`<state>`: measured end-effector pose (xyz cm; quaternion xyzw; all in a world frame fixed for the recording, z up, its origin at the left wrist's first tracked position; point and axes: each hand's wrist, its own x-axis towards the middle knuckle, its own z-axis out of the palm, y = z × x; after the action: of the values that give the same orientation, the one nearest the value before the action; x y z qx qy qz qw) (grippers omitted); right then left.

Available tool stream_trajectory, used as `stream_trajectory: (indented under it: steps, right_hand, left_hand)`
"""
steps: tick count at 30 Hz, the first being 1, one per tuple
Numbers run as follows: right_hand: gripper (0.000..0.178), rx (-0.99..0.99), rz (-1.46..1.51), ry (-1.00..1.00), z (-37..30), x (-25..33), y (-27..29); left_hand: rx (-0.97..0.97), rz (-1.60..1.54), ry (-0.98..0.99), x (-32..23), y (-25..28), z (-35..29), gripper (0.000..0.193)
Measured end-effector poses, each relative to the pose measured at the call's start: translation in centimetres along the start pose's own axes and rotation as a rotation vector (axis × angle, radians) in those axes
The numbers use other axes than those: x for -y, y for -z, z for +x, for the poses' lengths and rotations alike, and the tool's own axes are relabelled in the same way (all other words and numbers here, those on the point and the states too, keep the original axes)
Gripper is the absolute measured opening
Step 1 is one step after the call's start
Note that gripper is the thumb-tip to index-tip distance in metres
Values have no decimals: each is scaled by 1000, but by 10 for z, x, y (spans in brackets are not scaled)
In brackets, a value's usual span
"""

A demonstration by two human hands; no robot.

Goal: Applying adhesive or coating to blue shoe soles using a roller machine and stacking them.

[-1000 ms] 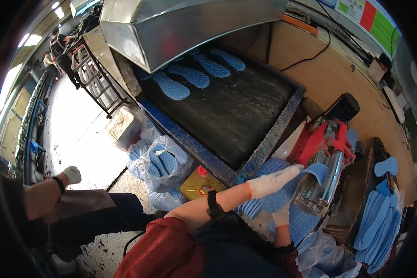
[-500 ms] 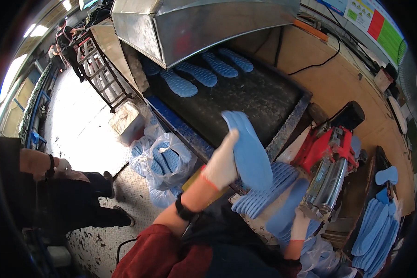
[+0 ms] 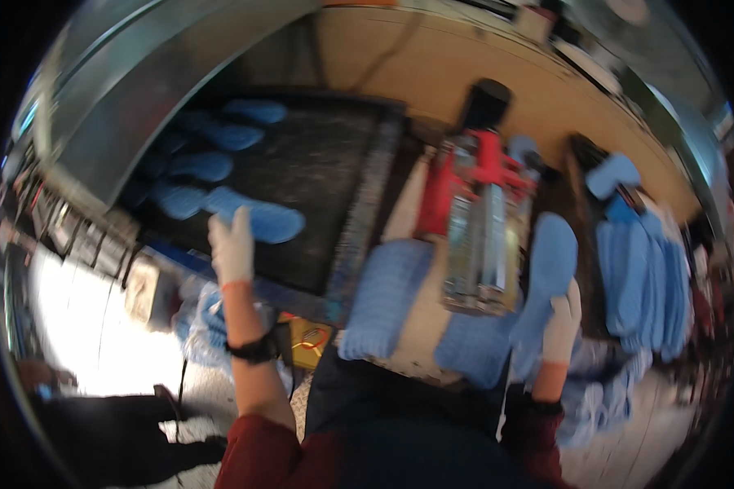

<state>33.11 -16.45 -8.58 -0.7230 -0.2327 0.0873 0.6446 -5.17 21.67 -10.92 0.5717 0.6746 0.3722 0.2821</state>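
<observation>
Both my hands wear white gloves. My left hand (image 3: 232, 246) is over the front of the dark conveyor bed (image 3: 314, 175), pinching the edge of a light-blue shoe insole (image 3: 263, 218) between thumb and fingers. The insole lies low over the bed; motion blur hides whether it touches it. Several blue insoles, one of them a textured insole (image 3: 202, 166), rest farther back on the bed. At the right, my right hand (image 3: 563, 322) is closed on the lower edge of another blue insole (image 3: 553, 248), its far end pointing away from me.
A red machine with metal rollers (image 3: 485, 236) stands between stacked insoles (image 3: 387, 297) and my right hand. More insoles (image 3: 640, 277) lie in a pile at far right. A metal hood (image 3: 179, 65) overhangs the bed. Bagged insoles (image 3: 200, 326) sit on the floor; another person's dark-clothed leg (image 3: 122, 436) shows lower left.
The view has swung right. My left hand has brought its insole down over the conveyor bed beside the others. My right hand has come away from the roller machine and holds an insole.
</observation>
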Motion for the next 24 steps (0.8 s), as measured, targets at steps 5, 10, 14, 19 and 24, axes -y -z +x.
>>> stream_trajectory:
  steps: [5, 10, 14, 19, 24]
  right_hand:
    - [42, 298, -73, 94, 66, 2, 0]
    - [38, 419, -431, 252, 99, 17, -18]
    - [36, 448, -549, 362, 99, 33, -43]
    - [31, 308, -584, 397, 98, 49, -30]
    - [29, 297, -470, 308, 101, 41, 0]
  left_hand:
    - [248, -264, -304, -38, -7, -87, 61]
    - [522, -466, -417, -93, -18, -149, 52]
    - [710, -655, -564, -118, -36, -163, 58]
    - [828, -747, -693, -160, -50, -174, 62]
    - [862, -881, -586, -157, -65, -168, 64]
